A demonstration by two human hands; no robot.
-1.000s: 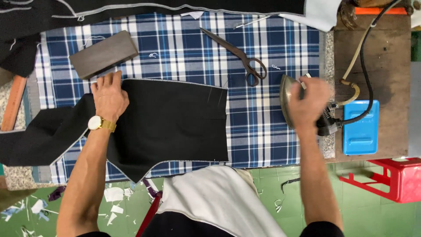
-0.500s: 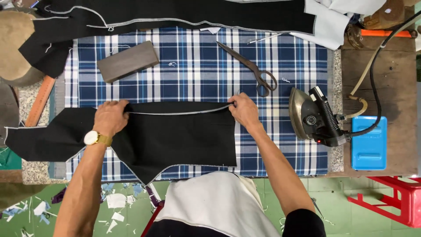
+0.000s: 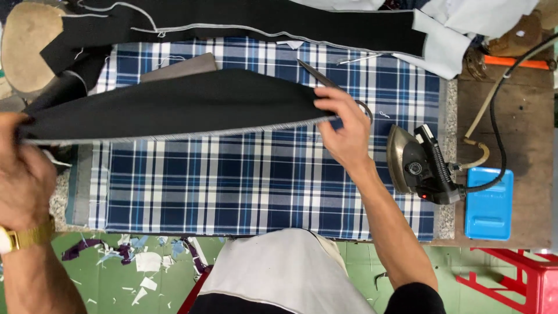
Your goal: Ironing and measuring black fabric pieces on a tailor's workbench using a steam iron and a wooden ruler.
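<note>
Both of my hands have the long black fabric panel with the pale overlocked edge (image 3: 174, 107) lifted and stretched taut above the blue-and-white plaid pressing cloth (image 3: 261, 180) that covers the worktop. At the far left, my left hand (image 3: 23, 174), with a gold wristwatch (image 3: 20, 238) below it, is closed in a tight grip on the panel's left end. The cloth runs rightward from there, hanging clear of the plaid, and hides most of a grey rectangular block (image 3: 180, 67) behind it. My right hand (image 3: 346, 131) pinches the right end of the pale edge between thumb and fingers, its grip shut on the fabric; dark scissors (image 3: 319, 75) lie just behind it.

Farther right, a dark steam iron (image 3: 418, 166) rests at the edge of the plaid, its cord trailing over a brown wooden side table (image 3: 523, 116), beside a blue plastic tray (image 3: 489, 203).

I judge this to be the repositioning step: the panel is held up for laying flat. The next move calls for even tension at both ends, so the edge lands straight and without creases.
</note>
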